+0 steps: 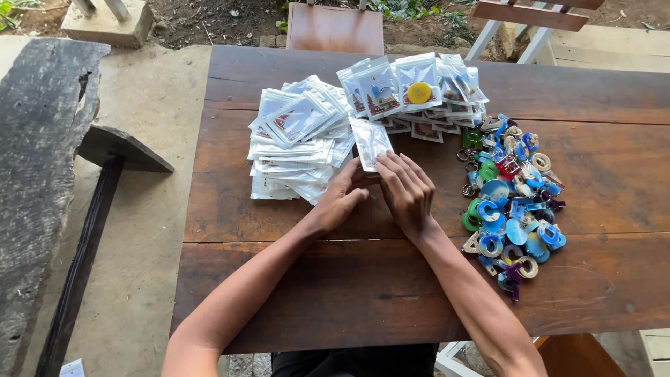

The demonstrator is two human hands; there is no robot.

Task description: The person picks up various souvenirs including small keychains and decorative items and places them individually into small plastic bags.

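Pouch (370,142) under my fingertips, small, clear and flat, lying on the desk (593,174) between two heaps. My left hand (342,199) and right hand (407,190) press on its near edge, fingers flat, neither grip closed around it. Filled pouches (412,87) with coloured charms are stacked at the far side, so I judge a good share packed. Empty white-and-clear pouches (296,139) pile on my left; loose letter keychains (513,206), mostly blue and green, wait on my right.
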